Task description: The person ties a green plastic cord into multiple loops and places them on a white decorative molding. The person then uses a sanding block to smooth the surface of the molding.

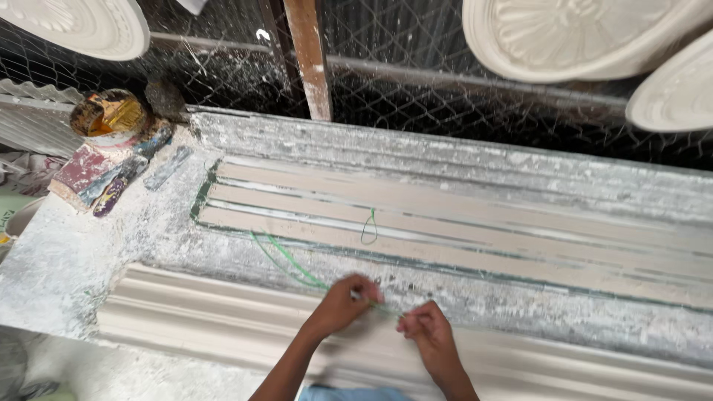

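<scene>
Green string [297, 269] pinched between both my hands.
My left hand [343, 302] and right hand [425, 327] grip it over the near plaster cornice [186, 312].

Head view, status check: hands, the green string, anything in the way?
Left hand and right hand both pinching green string over the plaster-crusted bench. A second green loop lies in the long mould. Nothing between the hands.
</scene>
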